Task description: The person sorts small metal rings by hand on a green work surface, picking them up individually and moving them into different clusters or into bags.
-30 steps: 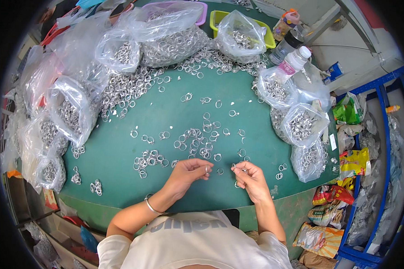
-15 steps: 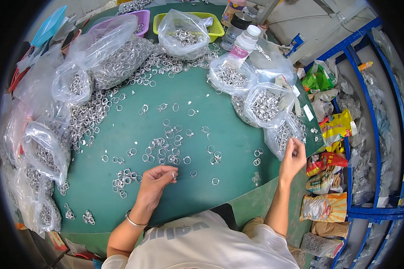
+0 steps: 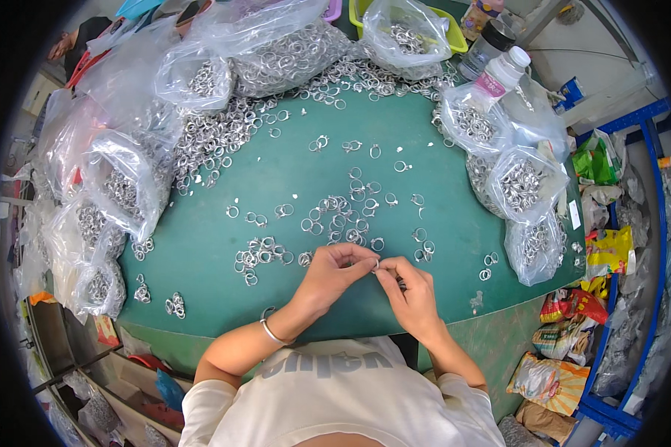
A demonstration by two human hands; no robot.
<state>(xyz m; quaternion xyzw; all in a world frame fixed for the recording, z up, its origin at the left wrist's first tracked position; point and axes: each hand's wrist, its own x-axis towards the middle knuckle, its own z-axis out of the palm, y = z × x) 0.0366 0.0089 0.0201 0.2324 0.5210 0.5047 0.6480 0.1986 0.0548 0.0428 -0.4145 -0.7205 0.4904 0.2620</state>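
In front of my chest, my left hand (image 3: 331, 279) pinches a small silver ring (image 3: 376, 264) between thumb and fingertips. My right hand (image 3: 412, 296) meets it there, thumb and forefinger closed at the ring's other side. A bit of grey metal shows beneath my right fingers, too small to make out. Just beyond the hands lies a loose cluster of silver rings (image 3: 339, 216) on the green table (image 3: 276, 179). Another group of rings (image 3: 259, 255) sits left of my left hand, and a few single rings lie scattered around.
Clear bags full of rings (image 3: 283, 63) line the far and left edges, beside a large heap of rings (image 3: 212, 141). More open bags (image 3: 520, 186) stand at the right, near a white bottle (image 3: 503, 73) and a dark-lidded jar (image 3: 487, 51). Blue shelving (image 3: 634, 283) rises beyond the right edge.
My right hand has come from the bag at the right to meet my left hand at the ring. The view has shifted, so the table's things appear farther right.
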